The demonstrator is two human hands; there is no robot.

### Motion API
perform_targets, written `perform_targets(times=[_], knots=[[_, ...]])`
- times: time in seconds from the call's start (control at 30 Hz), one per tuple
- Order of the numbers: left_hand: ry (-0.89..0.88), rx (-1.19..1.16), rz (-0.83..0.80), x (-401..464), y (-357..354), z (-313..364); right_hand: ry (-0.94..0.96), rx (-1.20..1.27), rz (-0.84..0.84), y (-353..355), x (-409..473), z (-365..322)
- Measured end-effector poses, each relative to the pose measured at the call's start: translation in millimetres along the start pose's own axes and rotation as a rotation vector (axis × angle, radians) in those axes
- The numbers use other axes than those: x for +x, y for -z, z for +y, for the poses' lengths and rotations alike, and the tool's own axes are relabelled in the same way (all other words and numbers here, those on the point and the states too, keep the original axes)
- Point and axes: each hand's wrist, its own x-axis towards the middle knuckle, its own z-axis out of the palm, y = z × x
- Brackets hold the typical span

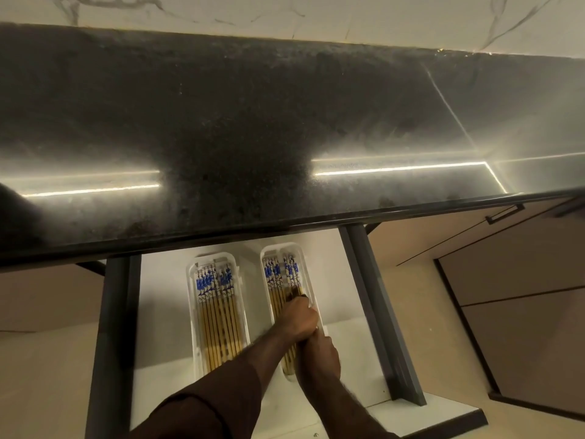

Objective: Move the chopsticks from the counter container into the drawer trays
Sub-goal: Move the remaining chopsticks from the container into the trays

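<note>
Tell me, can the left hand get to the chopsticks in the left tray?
Probably yes. The left hand is over the right tray, right beside the left tray. That tray's chopsticks lie uncovered in the open drawer, and nothing stands between them.

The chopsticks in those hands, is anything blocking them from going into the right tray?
Nothing visible does. Both hands, left hand and right hand, are already down in the right tray, on the chopsticks lying there. The counter edge overhangs only the tray's far end.
</note>
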Motion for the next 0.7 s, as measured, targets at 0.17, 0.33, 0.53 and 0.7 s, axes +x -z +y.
perform_targets(times=[0.17,0.33,0.53,0.7], knots=[[-0.035,-0.054,0.029,-9.0,6.5,-3.4,0.067,-0.046,-0.008,4.8,-0.8,5.8],[-0.058,-0.111,0.029,-27.0,15.5,-3.0,0.082,-0.055,-0.004,9.7,-5.4,3.1],[-0.091,-0.147,0.064,-50.5,24.8,-12.7,0.237,-0.233,0.052,20.6,-29.1,-5.1],[-0.145,-0.182,0.074,-72.8,36.4,-28.0,0.287,-0.288,0.118,23.6,-47.0,-10.4]])
